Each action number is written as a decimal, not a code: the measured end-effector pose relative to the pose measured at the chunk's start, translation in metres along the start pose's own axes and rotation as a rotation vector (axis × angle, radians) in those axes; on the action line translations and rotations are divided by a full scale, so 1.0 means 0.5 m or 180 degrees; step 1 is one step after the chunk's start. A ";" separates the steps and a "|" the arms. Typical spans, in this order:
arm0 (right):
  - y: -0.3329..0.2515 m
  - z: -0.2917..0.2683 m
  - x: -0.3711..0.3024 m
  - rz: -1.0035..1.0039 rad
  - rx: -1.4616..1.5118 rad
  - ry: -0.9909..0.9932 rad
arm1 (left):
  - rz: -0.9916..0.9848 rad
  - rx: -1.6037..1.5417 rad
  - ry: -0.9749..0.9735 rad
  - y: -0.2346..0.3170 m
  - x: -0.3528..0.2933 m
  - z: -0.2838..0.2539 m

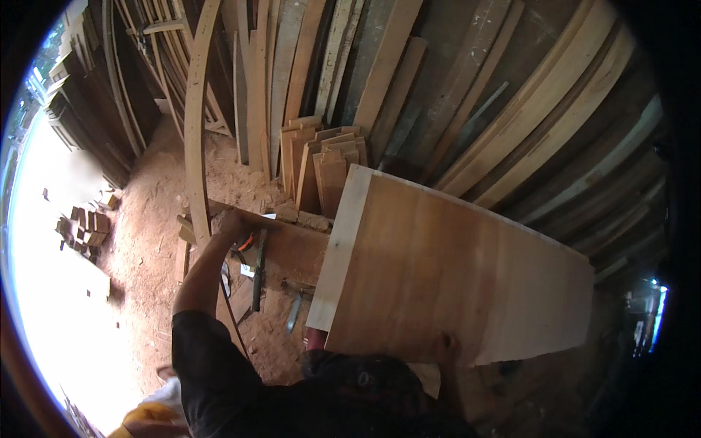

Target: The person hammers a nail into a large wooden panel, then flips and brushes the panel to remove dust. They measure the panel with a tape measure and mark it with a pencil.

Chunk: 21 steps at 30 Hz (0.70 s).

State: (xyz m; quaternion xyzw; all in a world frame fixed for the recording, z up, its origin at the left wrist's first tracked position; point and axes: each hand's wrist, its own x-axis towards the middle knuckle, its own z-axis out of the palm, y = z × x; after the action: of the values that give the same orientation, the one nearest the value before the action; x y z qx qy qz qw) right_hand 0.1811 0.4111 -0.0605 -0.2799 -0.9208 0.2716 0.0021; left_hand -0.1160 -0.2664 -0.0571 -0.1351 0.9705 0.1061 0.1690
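A large, flat wooden panel [453, 270] with a pale strip along its left edge lies across the right part of the workbench [292, 252]. My right hand [448, 349] grips the panel's near edge, its fingertips showing on top. Over at the bench's left end, my left hand [232, 221] reaches down beside an orange-and-black item [246, 242]; its fingers are too dark and small to make out. Just right of that hand, a long dark tool, perhaps a hammer [258, 274], lies across the bench and overhangs its near side.
Short boards [332, 164] stand stacked behind the bench. Long planks [387, 66] lean along the back wall. One tall curved plank [196, 117] rises by my left hand. A flat metal tool [294, 314] sits below the bench edge. Wood offcuts [91, 225] are piled at far left.
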 end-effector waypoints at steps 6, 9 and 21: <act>0.026 0.014 0.014 0.0294 0.0226 -0.0149 | 0.1240 0.0736 0.0007 -0.082 0.066 0.026; 0.058 0.040 0.015 0.0100 0.0295 0.0204 | 0.1341 0.1026 0.0110 -0.094 0.067 0.027; 0.031 0.012 0.014 0.0114 0.0512 0.0059 | 0.1507 0.0112 0.0609 -0.057 0.033 -0.050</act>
State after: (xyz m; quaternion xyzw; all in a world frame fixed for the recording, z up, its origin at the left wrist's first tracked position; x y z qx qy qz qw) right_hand 0.1822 0.4225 -0.0746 -0.2978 -0.8908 0.3421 0.0283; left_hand -0.1297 -0.3032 -0.0447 0.0894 0.9884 0.1125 0.0492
